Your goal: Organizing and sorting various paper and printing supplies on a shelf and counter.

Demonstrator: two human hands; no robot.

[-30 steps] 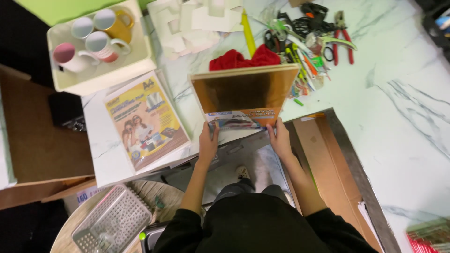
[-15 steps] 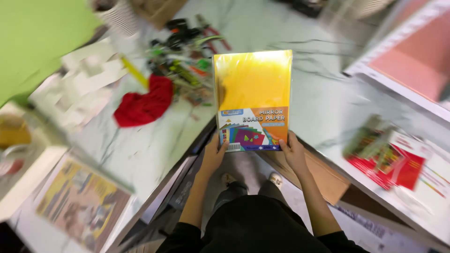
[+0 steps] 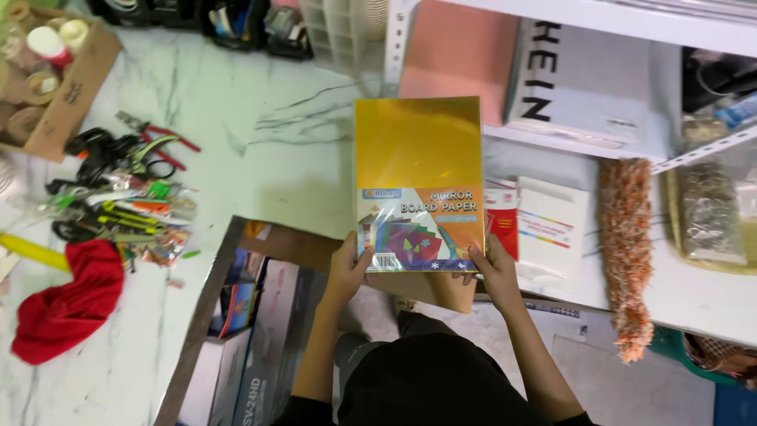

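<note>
Gold mirror-finish paper pack (image 3: 419, 183), a flat rectangular sheaf in clear wrap with a colourful printed band across its lower part, is held upright in front of the person, above the gap between the white marble desk (image 3: 260, 150) and the white metal shelf unit (image 3: 694, 292). Both hands take it at its bottom edge, so nearly all of the pack rises above the grip. The left hand (image 3: 348, 270) is closed on the lower left corner, thumb on the front face and fingers behind. The right hand (image 3: 493, 270) is closed on the lower right corner in the same way. Just behind the pack's right edge, on the shelf, lie a red packet (image 3: 501, 217) and a white packet (image 3: 552, 229), and farther right an orange fluffy duster (image 3: 627, 252) hangs over the shelf's front. Well to the left on the desk sit a heap of scissors, pliers and pens (image 3: 126, 193), a crumpled red cloth (image 3: 67, 304) and a brown cardboard box (image 3: 67, 95) of tape rolls.
</note>
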